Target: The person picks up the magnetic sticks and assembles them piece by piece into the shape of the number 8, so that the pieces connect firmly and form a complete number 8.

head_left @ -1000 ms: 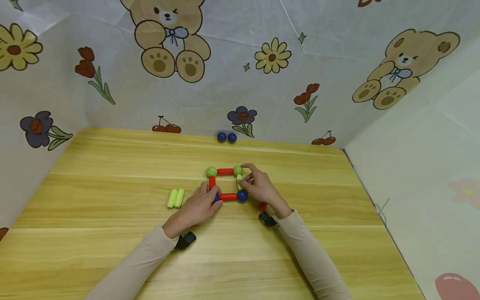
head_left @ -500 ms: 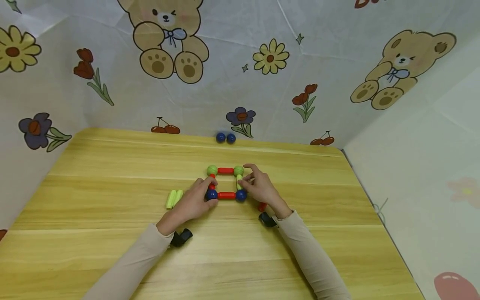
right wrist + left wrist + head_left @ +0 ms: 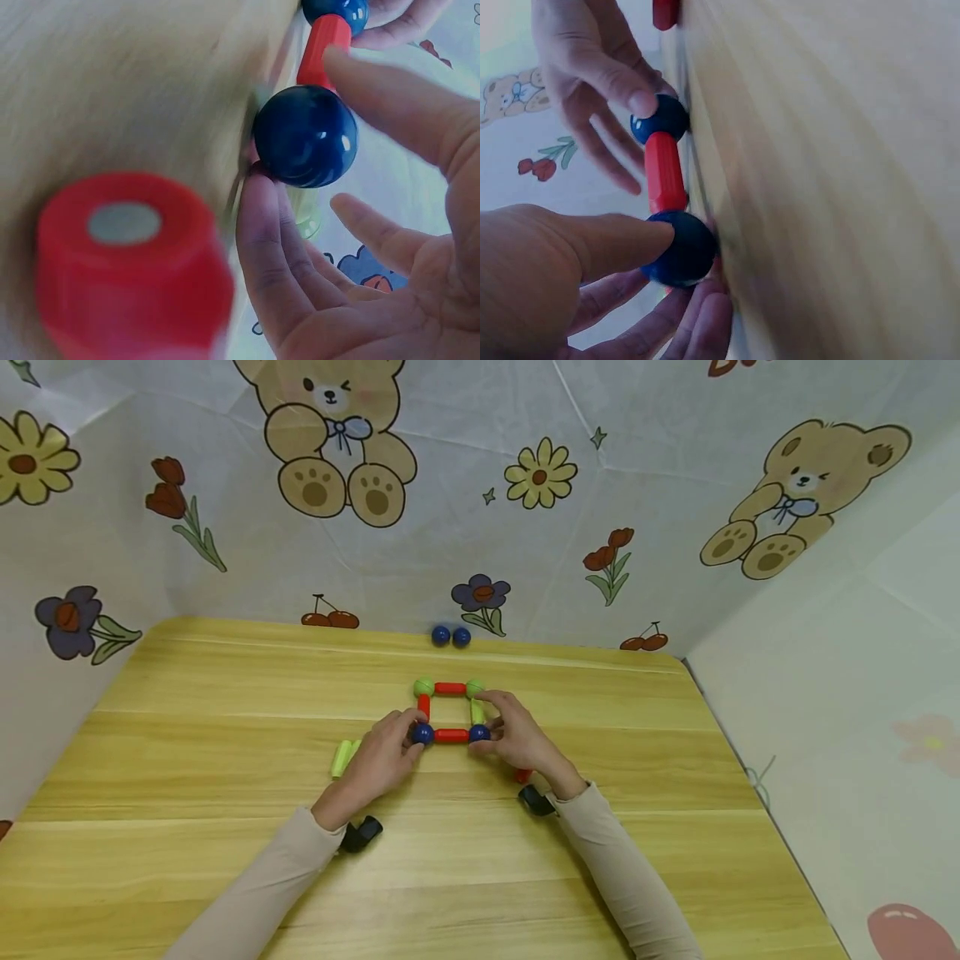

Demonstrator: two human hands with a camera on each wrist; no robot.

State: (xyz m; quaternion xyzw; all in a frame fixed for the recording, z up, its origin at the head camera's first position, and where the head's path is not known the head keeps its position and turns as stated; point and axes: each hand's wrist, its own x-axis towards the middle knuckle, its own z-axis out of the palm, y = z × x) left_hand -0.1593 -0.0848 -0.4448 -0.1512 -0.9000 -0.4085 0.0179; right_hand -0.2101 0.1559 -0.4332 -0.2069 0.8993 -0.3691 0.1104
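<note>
On the left we see two light-green rods [image 3: 342, 760] on the worktop [image 3: 465, 868], long axes running away from us. The left hand [image 3: 377, 762] has its fingers clamped on the left blue ball [image 3: 423, 733]. We find the ball-and-rod frame [image 3: 452, 736] mid-worktop, near and far rods pointing left-right, side rods pointing away. The right hand's [image 3: 520, 737] fingers grip the right blue ball [image 3: 479, 734]. Further right, a dark-red mark [image 3: 722, 367] is cut off, unreadable.
</note>
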